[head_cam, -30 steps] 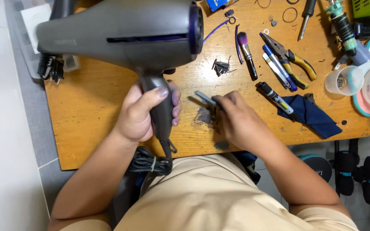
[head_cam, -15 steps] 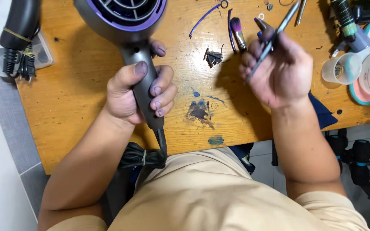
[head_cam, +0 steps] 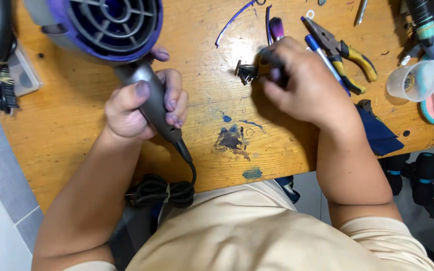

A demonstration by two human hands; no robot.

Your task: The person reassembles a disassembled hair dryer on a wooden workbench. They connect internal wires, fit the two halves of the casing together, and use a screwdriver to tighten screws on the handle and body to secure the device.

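Fingers of the left hand (head_cam: 144,108) clench the hair dryer (head_cam: 111,35) handle; the right hand (head_cam: 302,83) pinches a small black part (head_cam: 246,72) near the table's (head_cam: 76,135) far edge.

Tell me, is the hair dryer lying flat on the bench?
No, the left hand holds the hair dryer up by its handle above the wooden bench.

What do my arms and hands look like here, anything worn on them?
Both arms are bare to short beige sleeves. The left hand and right hand wear no gloves, rings or watch. Dark smudges mark the left fingertips.
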